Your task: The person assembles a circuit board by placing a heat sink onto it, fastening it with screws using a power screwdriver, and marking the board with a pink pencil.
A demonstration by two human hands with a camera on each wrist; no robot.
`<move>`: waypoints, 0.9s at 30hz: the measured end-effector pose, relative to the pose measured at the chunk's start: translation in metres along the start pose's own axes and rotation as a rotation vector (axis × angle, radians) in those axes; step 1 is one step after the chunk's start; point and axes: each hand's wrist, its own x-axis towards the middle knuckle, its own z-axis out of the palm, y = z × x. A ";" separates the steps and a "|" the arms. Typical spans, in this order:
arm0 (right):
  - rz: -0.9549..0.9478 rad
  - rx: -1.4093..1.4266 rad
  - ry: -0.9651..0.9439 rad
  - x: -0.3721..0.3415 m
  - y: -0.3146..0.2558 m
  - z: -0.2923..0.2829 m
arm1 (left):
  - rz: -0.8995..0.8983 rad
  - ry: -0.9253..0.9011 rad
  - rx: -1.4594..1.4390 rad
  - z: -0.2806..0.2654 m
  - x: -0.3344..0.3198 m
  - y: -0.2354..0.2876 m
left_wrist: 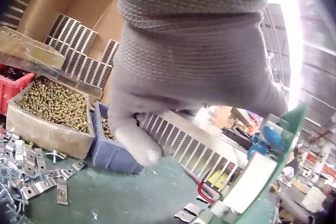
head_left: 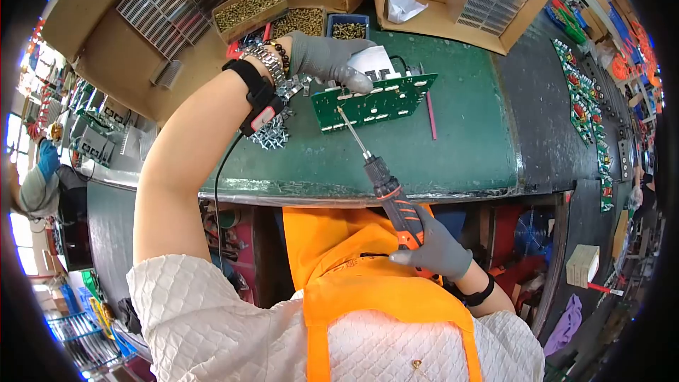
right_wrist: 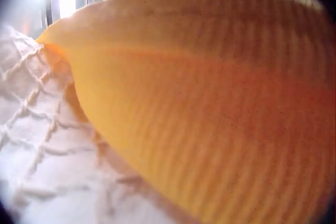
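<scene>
Your left hand (head_left: 329, 64) grips the green circuit board (head_left: 385, 104) by its upper edge, tilting it up over the bench (head_left: 470, 145); your right hand (head_left: 440, 249) is wrapped round the electric screwdriver (head_left: 402, 212), its bit (head_left: 356, 133) meeting the board's left part. This looks like a fastening step; the next move probably calls for a steady board and a squarely seated bit.
</scene>
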 end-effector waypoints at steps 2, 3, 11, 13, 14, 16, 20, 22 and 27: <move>-0.019 -0.011 0.002 0.004 0.002 0.000 | 0.027 -0.002 0.087 -0.002 0.003 -0.002; -0.039 -0.019 0.007 0.005 0.003 0.001 | 0.027 0.024 0.080 0.000 0.002 -0.003; -0.023 0.093 0.009 -0.001 -0.007 0.003 | 0.042 0.026 0.088 0.004 -0.002 0.004; -0.011 0.137 0.004 -0.006 -0.014 0.002 | 0.065 0.011 0.077 0.006 -0.004 0.007; 0.086 0.255 -0.062 -0.012 -0.023 0.001 | 0.058 -0.007 0.075 0.007 -0.007 0.008; 0.192 0.389 -0.123 -0.020 -0.035 0.001 | -0.080 0.078 0.206 0.013 -0.018 0.030; 0.247 0.592 -0.178 -0.029 -0.043 0.016 | -0.029 0.157 0.247 0.016 -0.009 0.012; 0.201 0.627 -0.149 -0.029 -0.036 0.028 | -0.004 0.147 0.274 0.015 -0.004 0.007; 0.116 0.538 -0.087 -0.027 -0.034 0.043 | 0.062 0.067 0.178 0.014 -0.001 0.002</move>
